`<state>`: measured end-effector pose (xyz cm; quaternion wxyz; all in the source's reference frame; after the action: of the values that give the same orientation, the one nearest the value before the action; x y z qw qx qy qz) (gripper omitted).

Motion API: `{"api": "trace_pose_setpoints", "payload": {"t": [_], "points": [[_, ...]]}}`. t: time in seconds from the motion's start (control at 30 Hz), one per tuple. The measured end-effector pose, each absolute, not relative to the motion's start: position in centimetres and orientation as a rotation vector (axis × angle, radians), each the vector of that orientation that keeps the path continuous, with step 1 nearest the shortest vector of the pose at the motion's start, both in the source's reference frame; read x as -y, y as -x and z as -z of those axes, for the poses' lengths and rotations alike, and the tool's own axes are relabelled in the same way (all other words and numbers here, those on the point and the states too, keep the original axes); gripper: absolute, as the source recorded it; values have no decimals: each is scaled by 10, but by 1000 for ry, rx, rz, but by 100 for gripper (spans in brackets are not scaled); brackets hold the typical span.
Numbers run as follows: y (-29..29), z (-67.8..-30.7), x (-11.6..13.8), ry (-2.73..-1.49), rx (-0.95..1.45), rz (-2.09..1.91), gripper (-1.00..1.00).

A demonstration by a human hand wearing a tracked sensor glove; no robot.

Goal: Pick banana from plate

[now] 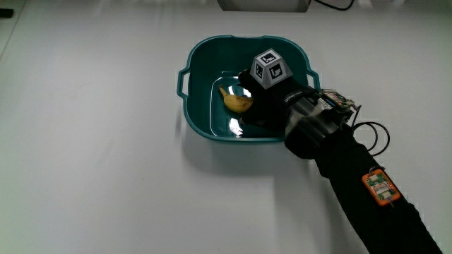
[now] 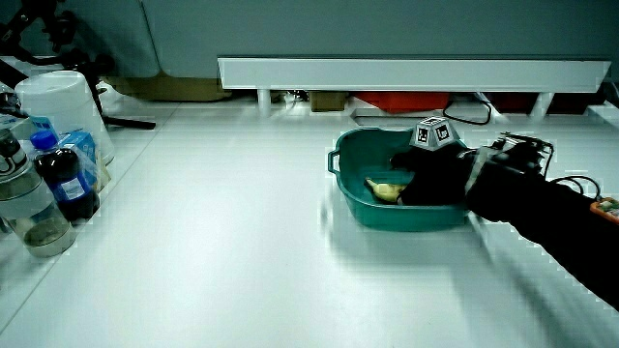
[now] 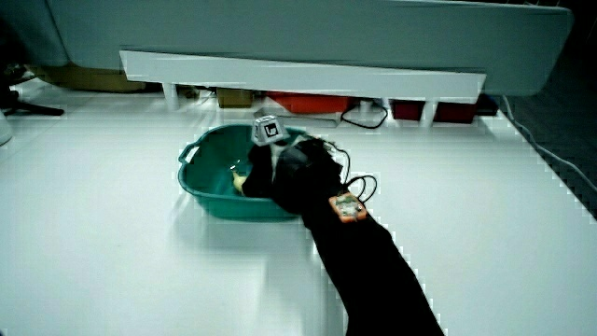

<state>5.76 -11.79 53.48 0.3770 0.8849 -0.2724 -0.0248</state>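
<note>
1. The hand (image 1: 263, 99) reaches down inside a teal basin (image 1: 200, 56), its patterned cube (image 1: 272, 68) facing up; whether the fingers have closed on anything cannot be told.
2. The banana (image 1: 236, 99) lies on the basin's floor, right against the hand; in both side views it shows as a yellow patch beside the glove (image 2: 386, 189) (image 3: 241, 179).
3. The forearm (image 1: 360, 187) crosses the basin's rim nearest the person.
4. The basin sits on the white bench (image 1: 99, 155); bottles (image 2: 60, 179) stand at a bench edge, well apart.

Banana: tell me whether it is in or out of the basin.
In. The banana lies on the floor of the teal basin, with the hand beside it.
</note>
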Motion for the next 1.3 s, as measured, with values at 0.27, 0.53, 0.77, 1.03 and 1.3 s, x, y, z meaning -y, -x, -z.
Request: {"api": "trace_pose_setpoints", "payload": {"t": [0.27,0.53,0.77,1.03,1.3], "points": [[-51,-546,115,-2230,713,180,22],[-50,-542,112,-2278,768,224,67],[-50,-534,112,-2308,804,199,100],[-52,-528,112,-2340,805,188,100],[-61,-509,121,-2394,798,142,100]]}}
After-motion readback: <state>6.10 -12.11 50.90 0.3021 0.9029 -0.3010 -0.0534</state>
